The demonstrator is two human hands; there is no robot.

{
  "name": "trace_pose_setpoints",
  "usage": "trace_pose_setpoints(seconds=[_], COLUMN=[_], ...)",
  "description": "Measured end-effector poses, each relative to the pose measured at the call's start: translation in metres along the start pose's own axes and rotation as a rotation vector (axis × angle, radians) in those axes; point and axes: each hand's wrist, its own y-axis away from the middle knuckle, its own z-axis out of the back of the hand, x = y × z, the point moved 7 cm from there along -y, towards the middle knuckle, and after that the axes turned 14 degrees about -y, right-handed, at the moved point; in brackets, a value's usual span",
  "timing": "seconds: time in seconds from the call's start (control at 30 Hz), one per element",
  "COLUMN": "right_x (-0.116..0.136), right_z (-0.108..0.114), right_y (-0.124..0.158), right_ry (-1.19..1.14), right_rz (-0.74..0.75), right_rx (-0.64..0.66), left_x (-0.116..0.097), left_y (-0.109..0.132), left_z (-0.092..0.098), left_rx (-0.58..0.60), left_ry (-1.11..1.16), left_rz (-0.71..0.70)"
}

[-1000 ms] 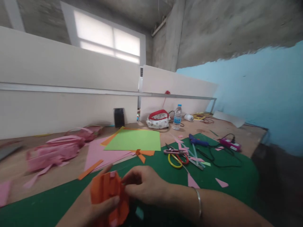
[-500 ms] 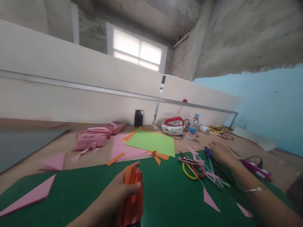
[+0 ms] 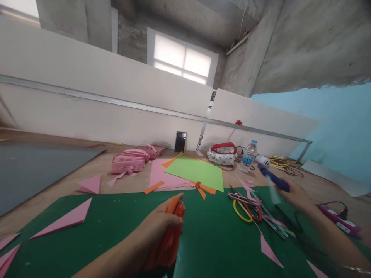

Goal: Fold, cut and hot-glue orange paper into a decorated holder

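Note:
My left hand point(image 3: 155, 227) is closed around an orange folded-paper piece point(image 3: 171, 247), held upright over the green cutting mat point(image 3: 208, 239). My right hand point(image 3: 294, 195) grips a blue glue gun point(image 3: 275, 178), raised above the mat's right side, its nozzle end blurred. Below and left of the glue gun lie scissors with yellow and red handles point(image 3: 242, 212), tangled with pale paper strips. Pink paper triangles point(image 3: 66, 220) rest on the mat's left part. Beyond it, a green paper sheet point(image 3: 197, 172) overlaps pink sheets point(image 3: 156, 173) and orange strips point(image 3: 153, 187).
Pink paper bags point(image 3: 129, 160) sit at back left beside a phone point(image 3: 180, 141) leaning on the partition. A white pouch with red trim point(image 3: 222, 154), a water bottle point(image 3: 248, 156) and cables point(image 3: 285, 164) stand farther right. A purple power strip point(image 3: 339, 220) lies at right.
My right hand has lifted the glue gun off the table and turned it. The view has swung left, so things appear farther right. My left hand still holds the orange piece.

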Motion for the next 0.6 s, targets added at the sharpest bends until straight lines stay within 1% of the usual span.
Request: trace_pose_setpoints(seconds=[0.07,0.13,0.17,0.23,0.27,0.33,0.37,0.43,0.47,0.5,0.53,0.6], right_x=[0.008,0.021,0.029,0.048,0.059,0.08,0.09,0.113,0.121,0.128,0.131,0.131], right_z=[-0.01,-0.025,-0.035,-0.058,-0.068,-0.085,-0.095,-0.115,-0.123,-0.13,-0.135,-0.14], right_y=[0.014,0.034,0.045,0.07,0.083,0.106,0.118,0.143,0.152,0.16,0.163,0.164], right_ry=[-0.126,-0.279,-0.368,-0.562,-0.622,-0.633,-0.6,-0.495,-0.458,-0.434,-0.422,-0.385], right_rz=[-0.018,-0.038,-0.052,-0.1,-0.107,-0.121,-0.12,-0.06,-0.031,-0.02,-0.026,-0.056], right_rx=[0.043,0.126,0.188,0.366,0.44,0.543,0.623,0.822,0.898,0.942,0.951,0.905], left_x=[0.0,0.001,0.001,0.002,0.003,0.003,0.003,0.002,0.002,0.002,0.002,0.003], left_y=[0.0,0.0,0.0,0.002,0.003,0.005,0.006,0.008,0.008,0.008,0.008,0.008], left_z=[0.0,0.001,0.002,0.003,0.003,0.003,0.002,0.0,0.0,-0.001,-0.002,-0.003], left_rx=[-0.002,-0.011,-0.018,-0.036,-0.043,-0.049,-0.045,-0.03,-0.022,-0.013,-0.004,0.012], left_ry=[0.012,0.011,0.007,-0.008,-0.014,-0.02,-0.018,-0.007,-0.002,0.003,0.005,0.008], left_rz=[0.008,0.016,0.022,0.041,0.052,0.072,0.079,0.087,0.089,0.09,0.09,0.095])
